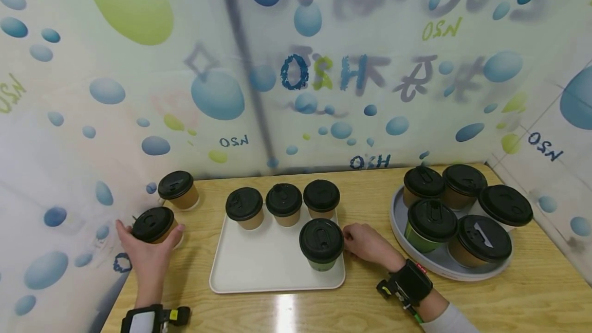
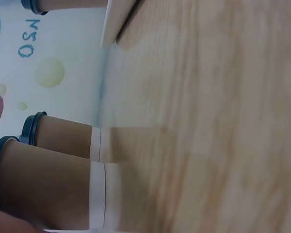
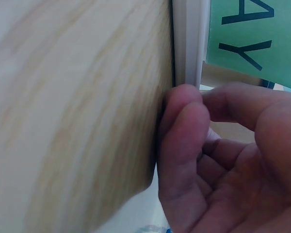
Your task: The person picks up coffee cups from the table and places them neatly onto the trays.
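Note:
My left hand [image 1: 150, 253] is around a brown paper cup with a black lid [image 1: 154, 225] at the table's left side. Its thumb and fingers are spread on either side, with a gap at the thumb in the left wrist view, where the cup [image 2: 43, 184] stands on the wood. Another brown cup [image 1: 178, 190] stands just behind it. My right hand [image 1: 370, 243] has curled fingers at the right edge of a white tray [image 1: 259, 271], pinching its rim [image 3: 186, 43]. On that tray, a green lidded cup [image 1: 321, 243] stands beside the hand.
Three brown cups with black lids stand along the tray's back, one of them a middle cup [image 1: 284, 204]. To the right, a round grey tray [image 1: 444, 270] holds several lidded cups. A patterned backdrop [image 1: 296, 132] rises behind the wooden table [image 1: 259, 315].

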Available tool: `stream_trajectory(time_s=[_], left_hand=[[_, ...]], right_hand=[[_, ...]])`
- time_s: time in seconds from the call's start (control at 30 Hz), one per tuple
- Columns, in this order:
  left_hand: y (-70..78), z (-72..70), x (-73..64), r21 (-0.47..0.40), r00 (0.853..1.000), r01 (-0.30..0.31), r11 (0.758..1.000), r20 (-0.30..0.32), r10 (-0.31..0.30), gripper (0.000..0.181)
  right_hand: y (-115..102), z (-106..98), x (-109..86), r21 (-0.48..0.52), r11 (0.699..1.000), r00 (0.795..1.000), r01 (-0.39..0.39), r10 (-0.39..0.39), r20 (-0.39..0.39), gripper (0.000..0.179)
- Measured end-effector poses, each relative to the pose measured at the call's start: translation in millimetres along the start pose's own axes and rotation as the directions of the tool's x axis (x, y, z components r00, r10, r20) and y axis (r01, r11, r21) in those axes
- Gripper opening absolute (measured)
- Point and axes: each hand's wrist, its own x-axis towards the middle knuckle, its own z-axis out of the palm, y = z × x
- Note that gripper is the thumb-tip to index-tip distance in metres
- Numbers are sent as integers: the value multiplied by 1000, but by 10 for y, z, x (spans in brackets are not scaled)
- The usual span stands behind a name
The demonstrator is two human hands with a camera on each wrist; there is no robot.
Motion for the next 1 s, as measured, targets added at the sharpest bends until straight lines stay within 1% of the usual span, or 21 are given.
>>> stream_trajectory(time_s=[0.07,0.2,0.4,0.6,0.73,0.83,0.9,1.0], left_hand=[[-15,0,27,-16,1000,23,1000,0,-23,131],[-38,3,71,-16,998,62,998,14,-62,130],[-60,10,91,6,994,108,994,30,-108,126],[-76,20,109,-8,989,145,989,35,-144,122],[-87,21,124,-6,989,144,990,28,-144,114],[-72,16,108,-14,990,138,990,18,-138,108],[-38,10,82,-31,992,124,992,7,-124,106],[49,-9,12,-65,996,83,994,-13,-84,104]], right_hand=[[-2,-1,-3,0,1000,1000,2,-2,-1,26],[-2,2,-3,2,1000,1000,2,-2,3,26],[0,7,-6,9,1000,1000,-1,1,5,26],[8,11,3,9,1000,1000,-6,6,10,25],[15,13,13,6,1000,1000,-6,6,9,26],[18,12,15,1,1000,1000,1,-1,7,27],[18,10,15,-4,1000,1000,2,-2,5,27],[11,1,18,-9,1000,1000,-4,4,7,27]])
